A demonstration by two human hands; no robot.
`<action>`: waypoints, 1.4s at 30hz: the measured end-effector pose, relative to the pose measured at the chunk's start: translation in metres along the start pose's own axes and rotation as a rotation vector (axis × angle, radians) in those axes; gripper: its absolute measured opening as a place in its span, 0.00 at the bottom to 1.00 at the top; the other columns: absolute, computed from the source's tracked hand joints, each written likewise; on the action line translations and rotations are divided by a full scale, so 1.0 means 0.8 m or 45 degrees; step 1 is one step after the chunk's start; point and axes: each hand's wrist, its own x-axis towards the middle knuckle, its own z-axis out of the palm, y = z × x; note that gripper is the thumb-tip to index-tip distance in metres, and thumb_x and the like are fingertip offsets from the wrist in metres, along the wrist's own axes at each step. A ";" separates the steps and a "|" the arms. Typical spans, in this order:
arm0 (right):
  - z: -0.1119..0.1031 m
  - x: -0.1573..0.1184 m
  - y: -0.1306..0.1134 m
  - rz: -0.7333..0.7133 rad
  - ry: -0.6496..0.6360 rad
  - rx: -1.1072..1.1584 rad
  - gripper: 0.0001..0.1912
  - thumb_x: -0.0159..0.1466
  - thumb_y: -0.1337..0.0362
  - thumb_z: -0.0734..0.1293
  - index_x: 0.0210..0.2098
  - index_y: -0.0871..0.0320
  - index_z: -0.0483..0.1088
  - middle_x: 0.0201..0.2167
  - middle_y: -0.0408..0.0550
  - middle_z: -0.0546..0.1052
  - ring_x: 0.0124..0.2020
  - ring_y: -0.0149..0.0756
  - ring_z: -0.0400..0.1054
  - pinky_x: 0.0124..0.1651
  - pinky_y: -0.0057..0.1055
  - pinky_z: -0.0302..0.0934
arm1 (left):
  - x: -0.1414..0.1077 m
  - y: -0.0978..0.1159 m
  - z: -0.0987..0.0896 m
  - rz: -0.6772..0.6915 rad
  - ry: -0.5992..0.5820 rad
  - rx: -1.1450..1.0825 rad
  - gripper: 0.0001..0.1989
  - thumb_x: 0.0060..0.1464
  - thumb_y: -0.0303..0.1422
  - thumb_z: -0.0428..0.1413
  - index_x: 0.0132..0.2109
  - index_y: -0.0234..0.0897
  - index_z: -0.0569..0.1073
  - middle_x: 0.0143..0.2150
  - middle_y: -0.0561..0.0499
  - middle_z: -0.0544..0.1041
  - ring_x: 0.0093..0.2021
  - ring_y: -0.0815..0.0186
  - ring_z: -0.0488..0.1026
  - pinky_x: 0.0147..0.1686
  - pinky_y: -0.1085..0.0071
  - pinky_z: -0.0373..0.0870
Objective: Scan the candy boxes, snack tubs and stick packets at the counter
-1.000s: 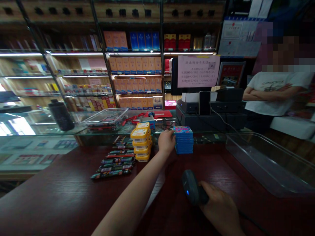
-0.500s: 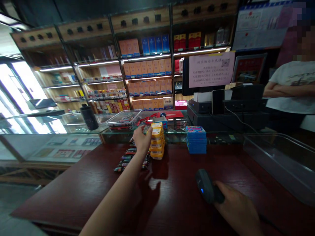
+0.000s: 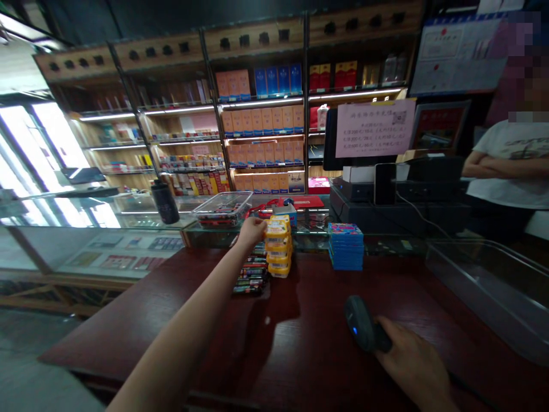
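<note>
My right hand (image 3: 409, 357) is wrapped round the handle of a dark barcode scanner (image 3: 360, 323) with a blue light, low at the right. My left hand (image 3: 252, 232) is at the upper left of a stack of yellow packs (image 3: 278, 252), its fingers closed together against the top pack's left edge. Whether they grip that pack is hard to tell. Just left of the stack and under my left wrist lie several dark, slim packaged items (image 3: 250, 280). A stack of blue boxes (image 3: 346, 249) stands further right on the dark red table (image 3: 163, 320).
Behind the table is a glass counter with a clear tray (image 3: 223, 209) of slim items, a black bottle (image 3: 164, 202) and an upright phone (image 3: 385, 184). A clear bin (image 3: 484, 297) sits at the right. A person with folded arms (image 3: 506, 163) stands behind the counter.
My left hand has closed its fingers at the top of the yellow stack; before, thumb and fingers were spread. The view has shifted slightly. My right hand still holds the scanner.
</note>
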 end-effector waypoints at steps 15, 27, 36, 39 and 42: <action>-0.030 0.000 -0.034 0.007 -0.238 0.661 0.14 0.51 0.61 0.65 0.38 0.54 0.73 0.34 0.46 0.80 0.36 0.41 0.74 0.37 0.31 0.63 | -0.163 -0.121 0.089 -0.623 0.051 -0.972 0.06 0.54 0.30 0.53 0.31 0.33 0.71 0.28 0.46 0.76 0.28 0.68 0.76 0.24 0.77 0.74; -0.043 -0.014 -0.053 -0.066 -0.293 0.925 0.17 0.50 0.62 0.68 0.39 0.58 0.74 0.36 0.48 0.80 0.37 0.40 0.73 0.42 0.32 0.66 | -0.175 -0.117 0.102 -0.558 0.195 -0.938 0.06 0.46 0.31 0.57 0.30 0.32 0.70 0.22 0.51 0.74 0.21 0.69 0.73 0.19 0.77 0.69; -0.043 -0.003 -0.046 -0.034 -0.281 0.699 0.16 0.51 0.61 0.66 0.39 0.56 0.74 0.36 0.48 0.80 0.37 0.42 0.74 0.39 0.32 0.64 | -0.172 -0.123 0.100 -0.536 0.160 -0.925 0.05 0.48 0.28 0.56 0.31 0.29 0.71 0.19 0.54 0.70 0.17 0.72 0.69 0.17 0.77 0.70; -0.043 0.008 -0.040 0.100 -0.234 0.234 0.13 0.54 0.61 0.64 0.39 0.52 0.73 0.31 0.46 0.80 0.35 0.44 0.74 0.33 0.33 0.61 | -0.175 -0.123 0.099 -0.492 0.126 -0.918 0.06 0.50 0.29 0.56 0.33 0.28 0.71 0.21 0.52 0.72 0.17 0.73 0.69 0.16 0.79 0.69; -0.037 0.012 -0.032 0.146 -0.167 -0.058 0.13 0.58 0.63 0.61 0.41 0.52 0.71 0.33 0.47 0.79 0.36 0.46 0.74 0.33 0.34 0.58 | -0.177 -0.125 0.099 -0.421 0.102 -0.910 0.07 0.51 0.29 0.56 0.36 0.28 0.72 0.24 0.50 0.75 0.17 0.73 0.69 0.15 0.78 0.68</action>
